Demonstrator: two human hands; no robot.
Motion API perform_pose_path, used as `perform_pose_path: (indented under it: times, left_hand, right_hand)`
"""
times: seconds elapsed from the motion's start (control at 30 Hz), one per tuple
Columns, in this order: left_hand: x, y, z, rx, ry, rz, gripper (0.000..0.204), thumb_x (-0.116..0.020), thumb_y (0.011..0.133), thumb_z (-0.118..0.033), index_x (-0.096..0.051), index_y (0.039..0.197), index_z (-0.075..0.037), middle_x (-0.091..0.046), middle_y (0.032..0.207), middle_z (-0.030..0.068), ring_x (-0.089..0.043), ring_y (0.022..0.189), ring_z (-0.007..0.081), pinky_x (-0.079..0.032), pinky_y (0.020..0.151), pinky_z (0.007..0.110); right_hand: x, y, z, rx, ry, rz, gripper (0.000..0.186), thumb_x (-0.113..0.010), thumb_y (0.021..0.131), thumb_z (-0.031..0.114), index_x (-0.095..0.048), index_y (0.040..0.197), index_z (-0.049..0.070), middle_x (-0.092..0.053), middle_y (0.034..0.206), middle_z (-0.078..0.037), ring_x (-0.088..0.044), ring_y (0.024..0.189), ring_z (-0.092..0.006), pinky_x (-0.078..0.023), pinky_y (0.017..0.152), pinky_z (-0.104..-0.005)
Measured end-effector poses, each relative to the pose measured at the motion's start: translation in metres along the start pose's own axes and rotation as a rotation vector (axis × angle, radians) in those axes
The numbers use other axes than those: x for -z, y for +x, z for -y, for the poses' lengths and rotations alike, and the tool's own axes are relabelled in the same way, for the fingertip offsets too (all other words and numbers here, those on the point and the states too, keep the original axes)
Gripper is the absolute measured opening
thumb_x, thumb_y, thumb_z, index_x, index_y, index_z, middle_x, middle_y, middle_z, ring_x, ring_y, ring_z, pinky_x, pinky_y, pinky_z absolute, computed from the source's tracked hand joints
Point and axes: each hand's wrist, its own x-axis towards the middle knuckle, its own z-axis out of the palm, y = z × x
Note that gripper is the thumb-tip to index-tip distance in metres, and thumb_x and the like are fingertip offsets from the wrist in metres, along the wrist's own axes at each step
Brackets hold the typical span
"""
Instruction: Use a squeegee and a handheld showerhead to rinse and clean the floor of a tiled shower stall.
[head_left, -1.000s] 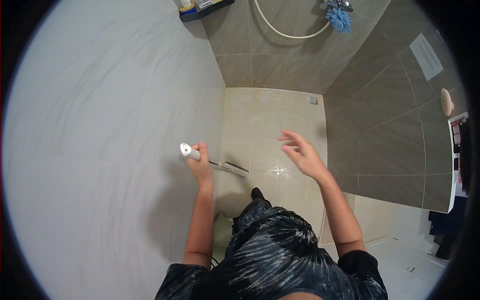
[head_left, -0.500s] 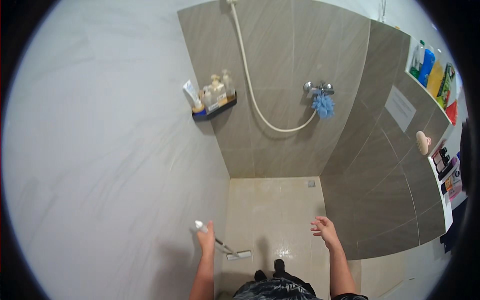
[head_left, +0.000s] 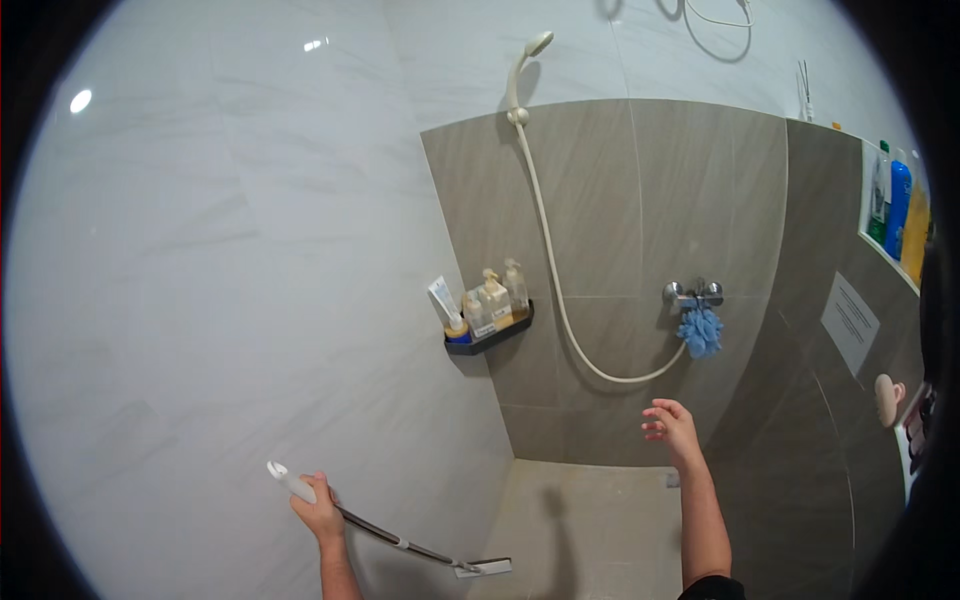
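Note:
My left hand (head_left: 320, 512) is wrapped round the white grip of a long-handled floor scrubber (head_left: 400, 542). Its metal pole slants down to the right, ending in a narrow white head (head_left: 484, 568) low over the floor by the left wall. Whether that head carries bristles or a blade is too small to tell. Raised in front of the back wall, my right hand (head_left: 672, 432) holds nothing, its fingers loosely bent and apart. Behind and above it, a blue bath puff (head_left: 700, 332) hangs from the chrome shower tap (head_left: 693, 293).
A black corner shelf (head_left: 490, 340) holds pump bottles and a tube. The cream shower hose (head_left: 552, 255) loops down from the shower head (head_left: 540, 43) to the tap. Bottles (head_left: 897, 208) fill a niche at right, near a paper sign (head_left: 851, 322) and a pink scrubber (head_left: 888, 399).
The view has tilted up, showing more wall and the shower head. My left hand has swung left with the scrubber, so its pole lies more slanted. My right hand stays raised and empty.

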Motion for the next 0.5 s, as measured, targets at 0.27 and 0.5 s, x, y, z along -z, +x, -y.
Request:
perform_pose_path:
  times: [0.27, 0.5]
  left_hand:
    - [-0.004, 0.058, -0.088, -0.28, 0.197, -0.207, 0.028, -0.056, 0.095, -0.014, -0.043, 0.071, -0.008, -0.043, 0.056, -0.0011, -0.04, 0.046, 0.0084, -0.034, 0.044, 0.024]
    - [-0.044, 0.167, -0.134, -0.307, -0.122, 0.142, 0.026, -0.058, 0.093, -0.018, -0.044, 0.073, -0.008, -0.043, 0.056, 0.0001, -0.043, 0.046, 0.0098, -0.037, 0.045, 0.025]
  right_hand:
    - [-0.032, 0.102, 0.03, 0.038, -0.05, 0.143, 0.029, -0.06, 0.093, 0.019, -0.054, 0.118, 0.006, -0.067, 0.1, -0.008, -0.066, 0.078, -0.0173, -0.053, 0.064, -0.0327]
    - [-0.113, 0.214, 0.1, 0.165, -0.143, 0.281, 0.033, -0.06, 0.092, 0.02, -0.054, 0.12, 0.005, -0.065, 0.102, -0.007, -0.064, 0.078, -0.0153, -0.054, 0.064, -0.0342]
